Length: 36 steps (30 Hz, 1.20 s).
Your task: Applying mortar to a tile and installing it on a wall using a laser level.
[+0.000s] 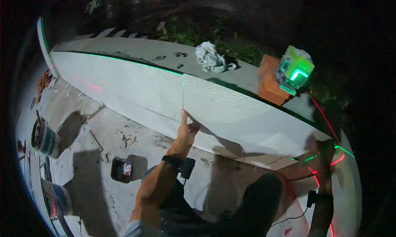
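Just beyond left hand (186, 131) stands a white panel (132, 80); right hand (326, 149) near its end; cannot tell either grip.

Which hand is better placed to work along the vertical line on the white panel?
Left, probably: the left hand reaches the vertical line, while the right hand is by the right end of the white panel.

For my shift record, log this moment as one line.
left hand: at thin vertical line on low white wall; right hand: near wall's right end, grip unclear; laser level: glowing green by orange brick
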Each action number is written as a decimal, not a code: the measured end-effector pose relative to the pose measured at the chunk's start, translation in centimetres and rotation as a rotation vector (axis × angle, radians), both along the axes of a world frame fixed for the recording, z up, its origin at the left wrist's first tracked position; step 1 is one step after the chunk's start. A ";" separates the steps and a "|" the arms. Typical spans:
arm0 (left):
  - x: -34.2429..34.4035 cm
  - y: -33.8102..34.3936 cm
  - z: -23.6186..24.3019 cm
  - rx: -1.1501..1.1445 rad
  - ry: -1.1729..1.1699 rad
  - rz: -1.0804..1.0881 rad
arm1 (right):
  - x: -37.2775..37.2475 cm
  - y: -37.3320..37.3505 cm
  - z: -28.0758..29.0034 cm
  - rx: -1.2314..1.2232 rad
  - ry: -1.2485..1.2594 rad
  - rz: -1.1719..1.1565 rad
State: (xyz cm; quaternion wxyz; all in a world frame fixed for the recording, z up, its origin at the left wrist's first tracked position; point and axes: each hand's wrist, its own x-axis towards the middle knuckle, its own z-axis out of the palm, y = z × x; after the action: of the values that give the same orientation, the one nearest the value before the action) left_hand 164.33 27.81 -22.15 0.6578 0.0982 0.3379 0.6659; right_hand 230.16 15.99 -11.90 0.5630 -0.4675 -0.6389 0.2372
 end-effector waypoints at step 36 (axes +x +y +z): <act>-4.0 3.6 -3.5 -0.103 -0.363 -0.165 | -11.1 7.4 9.3 -0.181 -0.407 -0.535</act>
State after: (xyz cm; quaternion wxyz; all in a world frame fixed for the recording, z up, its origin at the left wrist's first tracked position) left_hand 160.29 31.37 -25.60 0.7644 -0.0298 0.2382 0.5984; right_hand 219.05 23.41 -2.62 0.4225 -0.7042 -0.5693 0.0388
